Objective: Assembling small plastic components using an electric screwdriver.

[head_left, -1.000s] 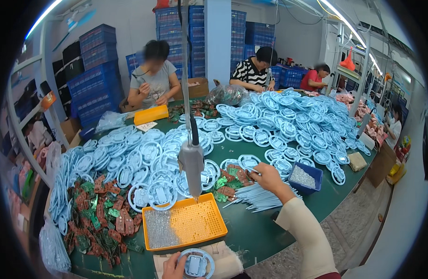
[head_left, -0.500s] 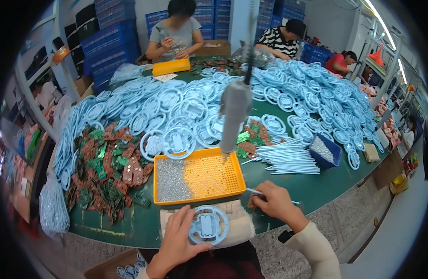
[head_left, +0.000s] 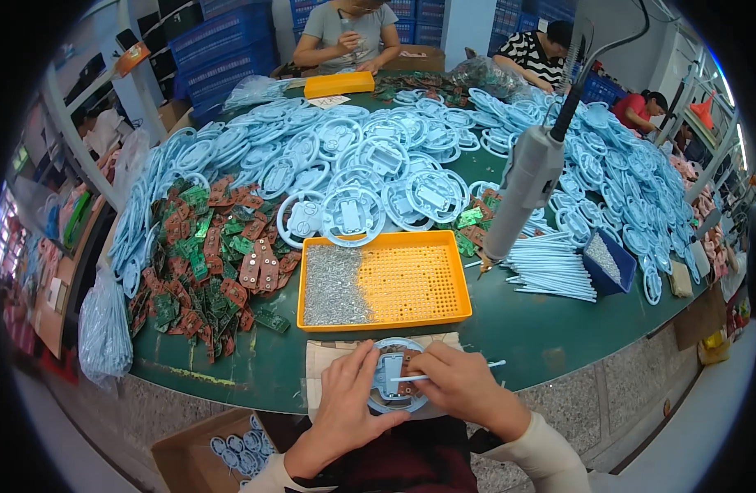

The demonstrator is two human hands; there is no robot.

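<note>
Near the table's front edge, a light-blue round plastic casing (head_left: 384, 371) lies on a beige pad (head_left: 319, 355). My left hand (head_left: 345, 401) grips its left rim, thumb at the near edge and fingers along the far side. My right hand (head_left: 458, 380) is closed round a thin pale-blue stick (head_left: 411, 379), which lies crosswise over the casing with one end sticking out to the right. A brown circuit board (head_left: 407, 371) sits in the right part of the casing, partly hidden under my right fingers.
A yellow tray (head_left: 467, 306) of small metal pieces stands just beyond. Circuit boards (head_left: 214, 263) are heaped left, blue casings (head_left: 378, 156) behind. A grey electric screwdriver (head_left: 526, 185) hangs right of the tray, near pale-blue sticks (head_left: 550, 267) and a dark-blue bin (head_left: 620, 279). Co-workers sit across the table.
My right hand has come left from beside the pad onto the casing, bringing the stick and a brown board. My left hand still holds the casing. The hanging screwdriver appears further right as the view shifts.
</note>
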